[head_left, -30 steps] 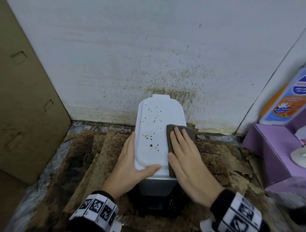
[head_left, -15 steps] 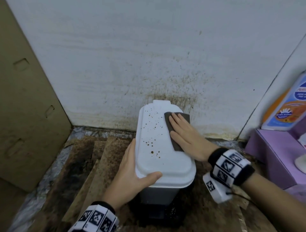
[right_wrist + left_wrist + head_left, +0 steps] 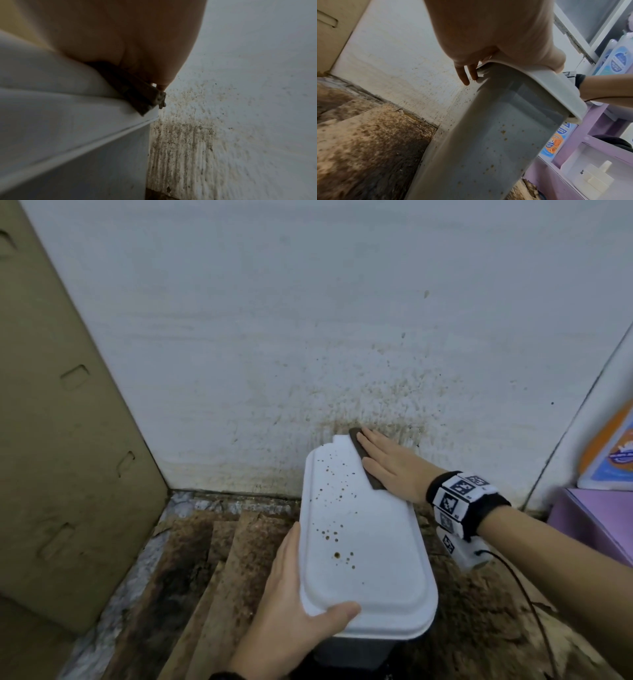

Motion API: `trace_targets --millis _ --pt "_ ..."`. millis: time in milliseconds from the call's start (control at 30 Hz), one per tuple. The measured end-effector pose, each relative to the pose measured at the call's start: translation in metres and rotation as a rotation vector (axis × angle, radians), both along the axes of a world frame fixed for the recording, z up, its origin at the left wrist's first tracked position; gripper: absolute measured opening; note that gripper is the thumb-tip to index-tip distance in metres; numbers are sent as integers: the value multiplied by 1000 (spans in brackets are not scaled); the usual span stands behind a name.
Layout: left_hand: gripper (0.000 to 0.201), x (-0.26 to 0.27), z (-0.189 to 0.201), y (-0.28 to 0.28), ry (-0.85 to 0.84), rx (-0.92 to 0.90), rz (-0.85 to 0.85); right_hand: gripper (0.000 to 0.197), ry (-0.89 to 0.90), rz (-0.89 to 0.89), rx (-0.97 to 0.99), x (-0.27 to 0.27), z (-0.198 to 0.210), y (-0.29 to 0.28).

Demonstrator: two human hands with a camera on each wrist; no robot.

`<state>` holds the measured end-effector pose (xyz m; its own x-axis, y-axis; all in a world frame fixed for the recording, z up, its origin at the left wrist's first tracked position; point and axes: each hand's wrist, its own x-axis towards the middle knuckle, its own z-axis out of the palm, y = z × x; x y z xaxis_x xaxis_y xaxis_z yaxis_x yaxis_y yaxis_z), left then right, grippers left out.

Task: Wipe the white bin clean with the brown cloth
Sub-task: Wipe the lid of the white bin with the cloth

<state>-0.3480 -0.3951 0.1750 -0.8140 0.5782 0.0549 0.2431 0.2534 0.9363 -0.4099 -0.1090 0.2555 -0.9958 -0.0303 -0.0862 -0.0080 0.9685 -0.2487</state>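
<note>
The white bin (image 3: 370, 559) stands against the wall, its lid speckled with brown spots on the left half. My left hand (image 3: 298, 590) grips the lid's near left edge, thumb on top and fingers down the side; the left wrist view shows the left hand (image 3: 488, 40) over the lid rim and grey bin body (image 3: 488, 135). My right hand (image 3: 385, 462) lies flat with straight fingers and presses the brown cloth (image 3: 364, 470) onto the lid's far right corner. The right wrist view shows the folded cloth (image 3: 137, 93) squeezed between palm and lid (image 3: 51, 88).
A stained white wall (image 3: 342, 337) rises right behind the bin. A cardboard panel (image 3: 61, 440) leans at the left. Dirty cardboard sheets (image 3: 212, 577) cover the floor. A purple box (image 3: 596, 529) and an orange-blue bottle (image 3: 609, 453) stand at the right.
My right hand has slid the cloth along the lid's right side, from the near middle to the far corner by the wall. The left hand has kept its hold.
</note>
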Motion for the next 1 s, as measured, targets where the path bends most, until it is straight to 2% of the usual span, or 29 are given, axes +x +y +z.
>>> trace_targets --millis 167,400,633,800,933,1000 --pt "125 0 -1 0 -10 -18 16 61 2 -39 -68 23 -8 -8" --pt "125 3 -1 0 3 -23 10 63 36 -38 -144 99 -15 -40" --pt "128 4 -4 0 9 -28 26 65 117 -68 -15 187 -23 -92" --pt "130 5 -1 -1 -3 -19 34 67 113 -56 -16 182 -21 -89" --pt "130 5 -1 0 -18 -13 34 76 63 -22 -98 143 -17 -64" --pt "129 5 -1 0 -27 -1 28 74 16 -16 -123 114 -15 -49"
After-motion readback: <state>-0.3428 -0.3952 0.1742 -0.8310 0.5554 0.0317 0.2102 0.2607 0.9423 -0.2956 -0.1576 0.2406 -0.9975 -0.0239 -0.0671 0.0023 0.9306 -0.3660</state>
